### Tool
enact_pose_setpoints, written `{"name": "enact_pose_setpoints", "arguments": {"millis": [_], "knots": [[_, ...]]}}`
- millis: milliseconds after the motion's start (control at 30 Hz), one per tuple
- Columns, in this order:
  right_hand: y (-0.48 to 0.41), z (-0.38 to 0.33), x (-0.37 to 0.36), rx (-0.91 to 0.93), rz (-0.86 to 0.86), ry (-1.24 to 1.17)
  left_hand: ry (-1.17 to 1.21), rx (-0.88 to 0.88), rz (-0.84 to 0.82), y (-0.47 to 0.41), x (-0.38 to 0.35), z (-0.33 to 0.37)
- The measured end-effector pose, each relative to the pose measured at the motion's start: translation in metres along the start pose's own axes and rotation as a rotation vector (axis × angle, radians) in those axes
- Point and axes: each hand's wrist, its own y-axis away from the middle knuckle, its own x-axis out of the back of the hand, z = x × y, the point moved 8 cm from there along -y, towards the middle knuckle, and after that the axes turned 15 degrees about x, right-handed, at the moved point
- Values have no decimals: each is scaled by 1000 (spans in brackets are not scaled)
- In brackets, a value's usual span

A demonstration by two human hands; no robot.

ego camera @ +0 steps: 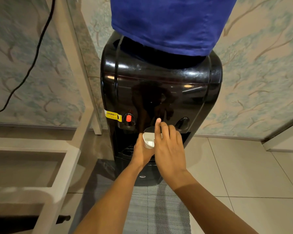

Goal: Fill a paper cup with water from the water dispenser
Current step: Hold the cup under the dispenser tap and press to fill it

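Note:
A black water dispenser stands against the wall, its bottle under a blue cover. My left hand holds a white paper cup from below, in the recess under the middle tap. My right hand is over the cup's right side, its index finger stretched up against the dispenser's front at the middle tap, which the hand hides. The cup's inside looks white; I cannot tell if water is in it. A red tap is to the left, a dark tap to the right.
A pale wooden shelf unit stands close on the left, with a black cable hanging down the wall behind it. A grey woven mat lies on the tiled floor before the dispenser. A yellow warning sticker is beside the red tap.

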Motion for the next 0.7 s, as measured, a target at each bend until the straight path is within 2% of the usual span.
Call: {"name": "enact_pose_setpoints", "arguments": {"millis": [333,700], "knots": [[-11,-2,-1,-13,-72,117,13,-6,11,7,1,5],[-11,-2,-2,-31,-110,139,-3,9,24,14,1,11]]}}
